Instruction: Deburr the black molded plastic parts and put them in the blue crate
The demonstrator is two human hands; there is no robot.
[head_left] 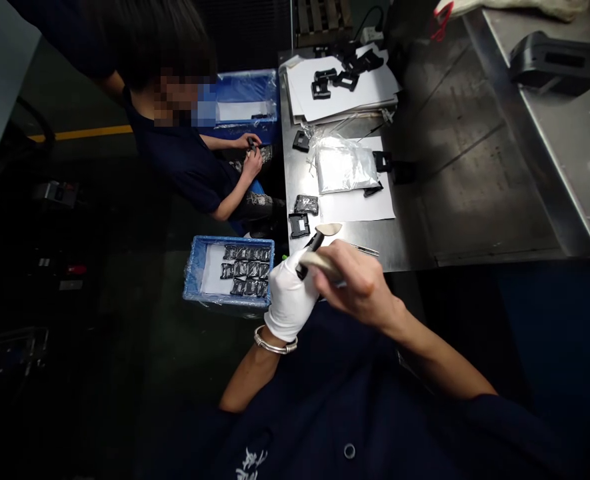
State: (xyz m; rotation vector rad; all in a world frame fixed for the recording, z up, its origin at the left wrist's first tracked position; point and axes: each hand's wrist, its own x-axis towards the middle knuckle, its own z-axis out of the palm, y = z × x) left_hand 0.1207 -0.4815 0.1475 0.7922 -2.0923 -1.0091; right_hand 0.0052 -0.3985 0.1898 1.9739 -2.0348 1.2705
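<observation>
My left hand (291, 297), in a white glove with a metal bracelet at the wrist, is closed around a black plastic part (315, 241). The bare right hand (357, 280) meets it in front of my chest, its fingers wrapped round a pale-handled tool (325, 264). A pale half-moon shape (329, 229) shows just beyond the part; whether it belongs to the tool I cannot tell. My fingers hide much of both held things. On the metal table past my hands lie a black frame-like part (299, 225) and a plastic-wrapped one (307, 205), with tweezers (365, 250) close by.
A blue crate (189, 280) at left holds rows of wrapped black parts. Beyond it, a seated co-worker (175, 160) handles a small dark piece near another blue crate (247, 75). Clear plastic bags (347, 168) and a paper stack (305, 83) bearing black parts lie on the table.
</observation>
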